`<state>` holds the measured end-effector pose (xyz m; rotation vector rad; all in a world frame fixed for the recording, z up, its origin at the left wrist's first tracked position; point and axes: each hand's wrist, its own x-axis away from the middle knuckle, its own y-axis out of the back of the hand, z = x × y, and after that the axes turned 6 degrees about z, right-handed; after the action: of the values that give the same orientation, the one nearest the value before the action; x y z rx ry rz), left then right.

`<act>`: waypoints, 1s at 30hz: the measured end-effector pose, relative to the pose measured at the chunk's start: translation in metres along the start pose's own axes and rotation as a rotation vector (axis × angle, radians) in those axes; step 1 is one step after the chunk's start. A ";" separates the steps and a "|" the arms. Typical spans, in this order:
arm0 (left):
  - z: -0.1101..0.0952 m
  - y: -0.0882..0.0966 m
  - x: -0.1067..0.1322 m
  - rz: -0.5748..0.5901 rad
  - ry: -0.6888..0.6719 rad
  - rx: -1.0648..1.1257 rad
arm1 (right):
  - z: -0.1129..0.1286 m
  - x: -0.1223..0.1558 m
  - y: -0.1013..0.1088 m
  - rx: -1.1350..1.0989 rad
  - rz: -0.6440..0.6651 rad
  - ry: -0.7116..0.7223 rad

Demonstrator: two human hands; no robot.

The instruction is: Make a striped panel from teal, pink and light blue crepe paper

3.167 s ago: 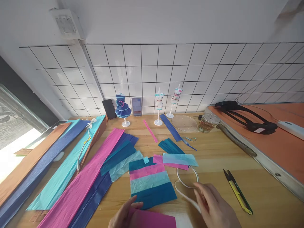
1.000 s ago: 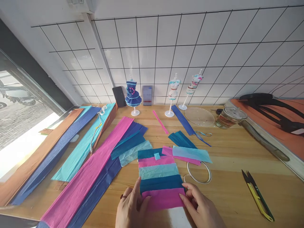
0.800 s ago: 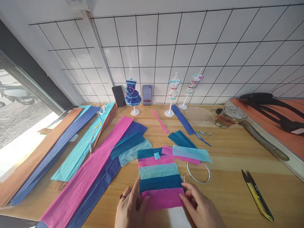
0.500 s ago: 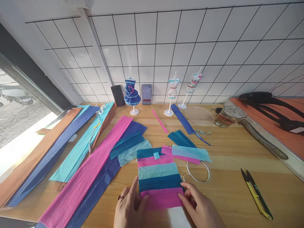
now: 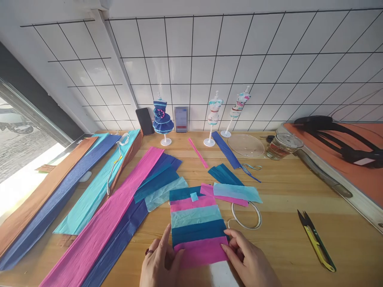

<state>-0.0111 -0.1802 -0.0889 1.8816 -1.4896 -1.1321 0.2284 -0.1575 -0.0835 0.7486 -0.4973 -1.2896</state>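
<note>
A stack of overlapping crepe paper strips (image 5: 196, 221), teal, pink and pale blue, lies on the wooden table (image 5: 287, 199) in front of me. The nearest strip is pink (image 5: 203, 252). My left hand (image 5: 158, 263) presses flat on its left edge, fingers stretched out, a ring on one finger. At the pink strip's right edge rests my right hand (image 5: 248, 263), fingertips touching the paper. A roll of white tape (image 5: 245, 215) lies just right of the stack, its tail leading toward my right hand.
Long crepe sheets (image 5: 101, 223) in pink, blue, turquoise and brown cover the left of the table. Yellow thread snips (image 5: 315, 239) lie at the right. Small dress-form figures (image 5: 161, 119), a phone (image 5: 145, 120), a clear lid (image 5: 245, 144) and a glass jar (image 5: 279, 145) stand along the tiled wall.
The pink strip, held loose near the table edge 3.2 s ago, now lies on the bottom of the stack. Both hands have stayed pressed at its edges over the last second.
</note>
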 end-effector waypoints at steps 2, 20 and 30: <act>-0.001 0.000 -0.001 -0.014 0.020 0.010 | 0.003 0.000 0.000 -0.003 -0.013 0.001; 0.004 0.007 -0.004 0.059 -0.098 -0.017 | 0.009 0.000 0.000 -0.050 0.005 -0.088; 0.000 0.004 -0.001 0.039 -0.037 0.004 | -0.005 0.001 0.001 -0.041 0.103 -0.065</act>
<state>-0.0134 -0.1798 -0.0859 1.8359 -1.5430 -1.1532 0.2328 -0.1571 -0.0859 0.6404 -0.5531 -1.2278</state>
